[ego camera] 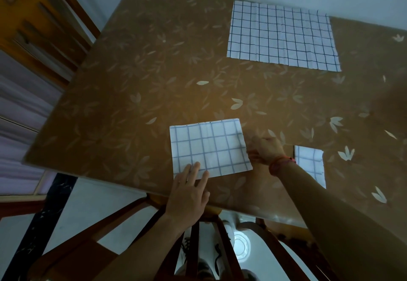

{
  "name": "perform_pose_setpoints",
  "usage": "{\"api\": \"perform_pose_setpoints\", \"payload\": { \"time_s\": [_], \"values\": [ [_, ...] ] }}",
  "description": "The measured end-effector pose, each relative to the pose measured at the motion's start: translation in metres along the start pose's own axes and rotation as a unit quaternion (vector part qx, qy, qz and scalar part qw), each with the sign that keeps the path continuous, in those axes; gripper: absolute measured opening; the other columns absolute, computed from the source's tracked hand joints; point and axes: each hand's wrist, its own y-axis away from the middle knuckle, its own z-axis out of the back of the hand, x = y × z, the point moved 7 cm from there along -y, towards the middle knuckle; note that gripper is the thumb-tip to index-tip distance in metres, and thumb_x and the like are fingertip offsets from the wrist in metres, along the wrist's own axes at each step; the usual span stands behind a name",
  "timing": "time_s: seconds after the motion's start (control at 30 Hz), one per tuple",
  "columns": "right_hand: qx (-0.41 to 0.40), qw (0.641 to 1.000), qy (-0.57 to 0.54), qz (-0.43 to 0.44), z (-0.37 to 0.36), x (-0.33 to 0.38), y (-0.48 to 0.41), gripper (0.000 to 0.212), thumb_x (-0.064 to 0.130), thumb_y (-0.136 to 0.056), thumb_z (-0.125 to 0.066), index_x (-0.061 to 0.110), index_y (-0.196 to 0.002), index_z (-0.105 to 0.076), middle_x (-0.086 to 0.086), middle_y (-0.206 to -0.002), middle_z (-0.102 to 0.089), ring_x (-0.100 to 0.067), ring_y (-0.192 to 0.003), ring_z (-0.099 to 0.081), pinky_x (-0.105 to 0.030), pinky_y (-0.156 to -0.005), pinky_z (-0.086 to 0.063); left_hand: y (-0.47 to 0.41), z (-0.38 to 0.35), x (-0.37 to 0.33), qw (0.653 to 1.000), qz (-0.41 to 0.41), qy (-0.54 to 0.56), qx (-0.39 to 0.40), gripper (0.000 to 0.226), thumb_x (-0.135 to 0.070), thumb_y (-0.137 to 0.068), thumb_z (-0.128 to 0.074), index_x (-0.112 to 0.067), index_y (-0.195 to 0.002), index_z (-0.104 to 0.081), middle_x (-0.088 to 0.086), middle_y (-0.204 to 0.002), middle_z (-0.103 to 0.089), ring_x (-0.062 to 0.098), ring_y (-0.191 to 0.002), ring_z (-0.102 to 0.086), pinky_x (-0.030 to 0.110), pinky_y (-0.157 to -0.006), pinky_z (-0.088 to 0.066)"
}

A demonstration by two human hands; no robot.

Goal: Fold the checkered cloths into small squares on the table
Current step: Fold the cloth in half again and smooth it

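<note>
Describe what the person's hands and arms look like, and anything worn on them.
Both forearms are bare, with no sleeves in view. The right hand has a thin red-orange band around its wrist. The left hand wears nothing visible: no ring, watch or glove.

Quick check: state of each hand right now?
Left hand: open, flat on the half-folded cloth.
Right hand: closed on that cloth's right edge.

Home dining room — leaf-print table (pixel 154 71), wooden chairs (pixel 44 27).
</note>
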Motion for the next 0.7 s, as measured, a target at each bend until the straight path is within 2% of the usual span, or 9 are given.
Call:
{"api": "perform_pose_setpoints", "payload": {
  "time_s": [0.1, 0.27, 0.4, 0.53, 0.7],
  "values": [
    [0.024, 1.000, -0.010, -0.010, -0.008, -0.002, -0.006, 0.038, 0.027, -0.091, -0.050, 0.018, -0.055, -0.042, 0.000, -0.048, -0.038, -0.012, -0.035, -0.034, -0.019, -0.036, -0.028, 0.000, 0.000, 0.000, 1.000, 0.003, -0.002, 0.000, 0.060, -0.047, -0.095, -0.022, -0.021, -0.147, -0.034, 0.012, -0.159, -0.021, 0.034, -0.145, -0.020, 0.050, -0.111, -0.029],
    [0.021, 0.998, 0.059, -0.029, -0.016, 0.000, -0.011, 0.035, 0.036, -0.086, -0.056, 0.017, -0.058, -0.047, -0.001, -0.049, -0.045, -0.016, -0.041, -0.037, -0.024, -0.043, -0.032, 0.000, 0.000, 0.001, 1.000, 0.006, 0.013, 0.004, 0.058, -0.047, -0.095, -0.024, -0.022, -0.147, -0.034, 0.010, -0.159, -0.021, 0.032, -0.145, -0.021, 0.050, -0.112, -0.030],
    [-0.007, 0.993, 0.120, -0.002, -0.019, 0.009, -0.014, 0.026, 0.035, -0.085, -0.066, 0.009, -0.083, -0.066, -0.007, -0.076, -0.061, -0.023, -0.064, -0.058, -0.030, -0.053, -0.047, 0.000, 0.001, -0.001, 1.000, -0.007, 0.023, 0.018, 0.056, -0.043, -0.102, -0.026, -0.025, -0.154, -0.014, 0.004, -0.162, 0.006, 0.026, -0.148, 0.007, 0.048, -0.119, -0.013],
    [-0.026, 0.981, 0.184, 0.049, -0.019, 0.024, -0.017, 0.026, 0.029, -0.085, -0.067, 0.013, -0.065, -0.063, -0.002, -0.064, -0.060, -0.025, -0.070, -0.060, -0.038, -0.072, -0.055, 0.002, 0.004, 0.000, 1.000, -0.003, 0.023, 0.015, 0.060, -0.047, -0.097, -0.015, -0.025, -0.154, -0.013, 0.004, -0.162, 0.005, 0.026, -0.149, 0.006, 0.048, -0.119, -0.013],
    [-0.040, 0.972, 0.216, 0.087, -0.017, 0.034, -0.016, 0.016, 0.029, -0.083, -0.069, 0.014, -0.084, -0.072, 0.000, -0.072, -0.065, -0.019, -0.072, -0.060, -0.025, -0.057, -0.042, 0.002, 0.003, 0.000, 0.999, 0.002, 0.033, 0.016, 0.056, -0.041, -0.103, -0.028, -0.028, -0.154, -0.007, 0.001, -0.161, 0.013, 0.022, -0.147, 0.015, 0.044, -0.120, -0.004]
  ]
}}
